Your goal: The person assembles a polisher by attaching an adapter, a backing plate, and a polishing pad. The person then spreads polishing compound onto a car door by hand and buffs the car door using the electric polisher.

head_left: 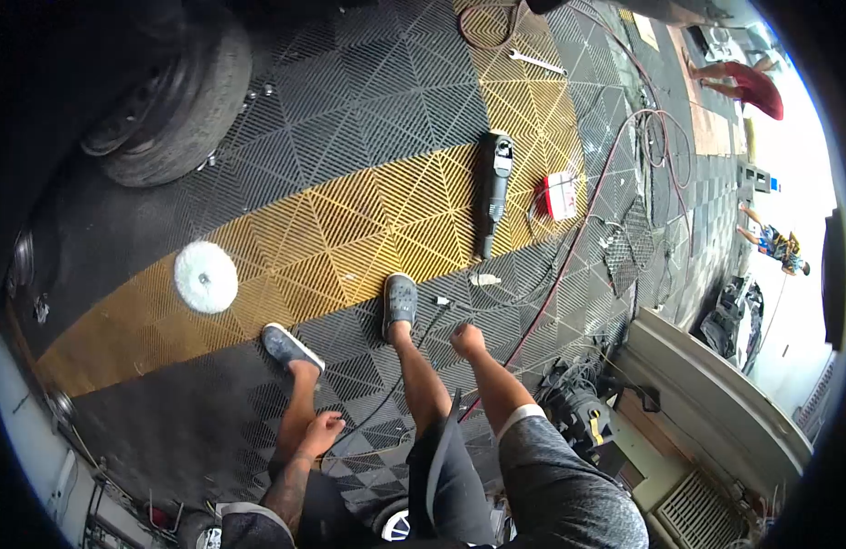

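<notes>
My left hand (322,433) is low over my thigh, its fingers loosely curled and apart, with nothing visible in them. Farther right, my right hand (468,340) is closed above the floor mat, and I see nothing in it. A black cord with a pale plug end (443,300) lies just beyond that hand. A round white fluffy polishing pad (205,277) rests on the yellow tiles to the left of my feet. Ahead of my right hand lies a long black power tool (494,194), beside a red and white box (560,196).
A wheel with its tyre (180,110) stands upper left, near loose lug nuts (268,90). A wrench (537,62) and a red hose (595,201) lie on the tiles. Two people (752,87) are in the far right background. A tangled black bundle (576,403) sits at right.
</notes>
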